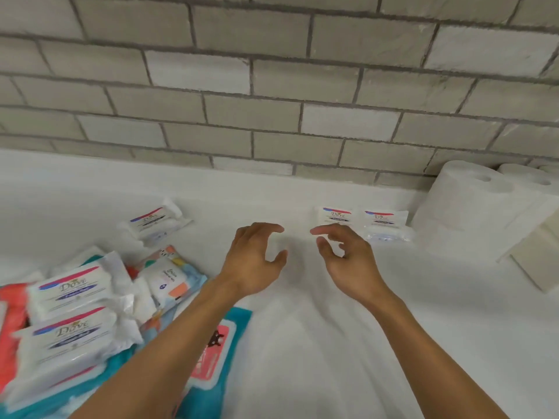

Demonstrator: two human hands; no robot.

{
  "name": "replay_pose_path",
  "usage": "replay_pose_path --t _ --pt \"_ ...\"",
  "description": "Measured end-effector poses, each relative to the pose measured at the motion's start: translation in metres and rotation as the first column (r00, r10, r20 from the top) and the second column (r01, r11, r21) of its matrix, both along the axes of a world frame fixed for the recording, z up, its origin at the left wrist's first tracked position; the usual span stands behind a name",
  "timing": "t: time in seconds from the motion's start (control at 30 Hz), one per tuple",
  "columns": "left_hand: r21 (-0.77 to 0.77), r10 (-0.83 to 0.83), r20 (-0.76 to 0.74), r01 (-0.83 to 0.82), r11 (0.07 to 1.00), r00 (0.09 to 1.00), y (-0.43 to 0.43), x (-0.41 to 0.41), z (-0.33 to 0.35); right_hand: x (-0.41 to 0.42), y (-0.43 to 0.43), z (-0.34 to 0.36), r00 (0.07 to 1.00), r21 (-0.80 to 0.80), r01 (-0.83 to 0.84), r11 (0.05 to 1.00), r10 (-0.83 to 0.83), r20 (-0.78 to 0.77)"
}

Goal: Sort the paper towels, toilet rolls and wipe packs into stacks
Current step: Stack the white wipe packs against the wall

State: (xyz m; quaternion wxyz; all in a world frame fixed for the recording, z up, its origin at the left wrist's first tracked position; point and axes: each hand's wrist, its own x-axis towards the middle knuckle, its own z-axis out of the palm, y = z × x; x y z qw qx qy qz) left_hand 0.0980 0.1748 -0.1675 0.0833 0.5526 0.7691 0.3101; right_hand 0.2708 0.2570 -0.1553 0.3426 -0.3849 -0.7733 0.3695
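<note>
On the white counter (pixel 302 343) below a grey brick wall (pixel 272 86), we start at the far left, where a loose heap of wipe packs waits: two large Dove wipe packs (pixel 72 288) lie side by side on top of a red pack (pixel 12 322) and a teal pack (pixel 217 352), with a small patterned wipe pack (pixel 169 282) wedged against them. We judge these soft film pouches to be light but squashy and slick, best lifted flat by the long edges, not by the crimped ends, and the heap looks likely to slide if one is pulled from beneath. Just behind the heap a small Dove pack (pixel 154 222) lies alone, tilted. In the middle, our left hand (pixel 254 261) and right hand (pixel 348 261) hover above bare counter, palms facing, fingers curled and spread apart, holding nothing. Beyond the right hand two small Dove packs (pixel 363 220) sit side by side, touching, against the wall's foot. At far right stand upright white paper rolls (pixel 462 204), whether kitchen towel or toilet roll we cannot tell; they should be light and crushable, so we would take them around the body. A folded pale item (pixel 538 261) lies beside them, unidentifiable. No bin, box or tray is in view, so everything lies open on the counter.
</note>
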Motion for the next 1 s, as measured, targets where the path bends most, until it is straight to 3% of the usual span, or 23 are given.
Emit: replay_pose_path --t 0.47,0.67,0.83,1.0 --pt "-0.203 0.034 0.066 -0.02 0.979 0.997 -0.16 -0.107 0.039 -0.103 -0.147 0.006 0.933 -0.232 -0.32 0.919 0.348 0.09" --pt "-0.326 0.059 0.043 -0.042 0.944 0.997 -0.205 -0.153 0.042 -0.145 -0.192 0.001 0.902 -0.324 -0.332 0.886 0.398 0.165" --pt "-0.591 0.204 -0.064 -0.202 0.781 0.977 -0.231 -0.184 0.047 -0.177 -0.217 -0.007 0.883 -0.434 -0.271 0.859 0.401 0.243" --pt "-0.733 0.435 0.042 -0.268 0.625 0.899 -0.246 -0.193 0.039 -0.196 -0.229 -0.015 0.888 -0.46 -0.187 0.868 0.349 0.299"
